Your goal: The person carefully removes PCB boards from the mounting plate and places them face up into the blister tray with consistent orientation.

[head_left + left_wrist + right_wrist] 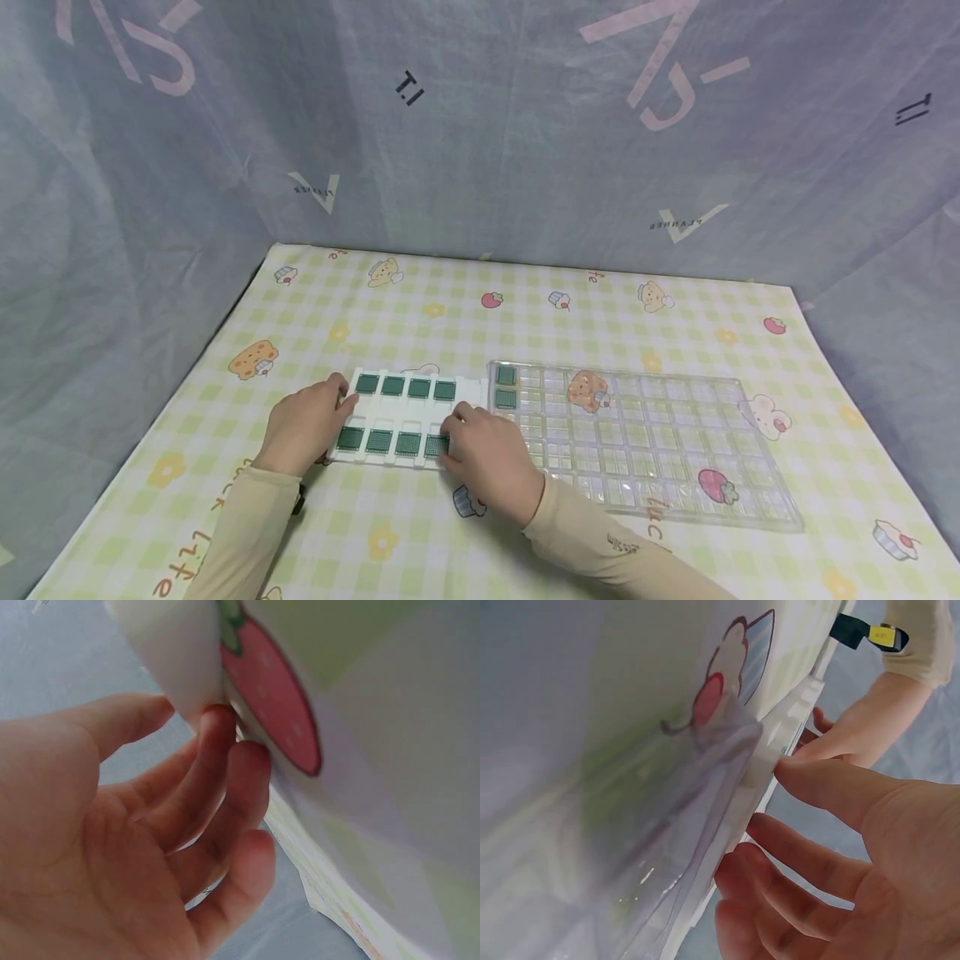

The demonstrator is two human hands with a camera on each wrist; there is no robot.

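A white tray [401, 411] lies on the cloth, with small green circuit boards [379, 442] in two rows of pockets. At its left end my left hand [303, 422] grips the edge, thumb on top; in the left wrist view the fingertips meet the white rim. My right hand [491, 458] is at the right end of the near row. Its thumb and index finger pinch the sides of the last green circuit board [437, 447], which still lies in its pocket. The board is hidden from the right wrist view, where the thumb [810, 780] touches the tray edge.
Right of the white tray lies a clear plastic compartment tray [637, 433]; its left end passes behind my right hand. Two green boards [506, 387] sit in its far left compartments. A checked cloth [405, 325] covers the table, with grey-blue curtains [487, 125] around it.
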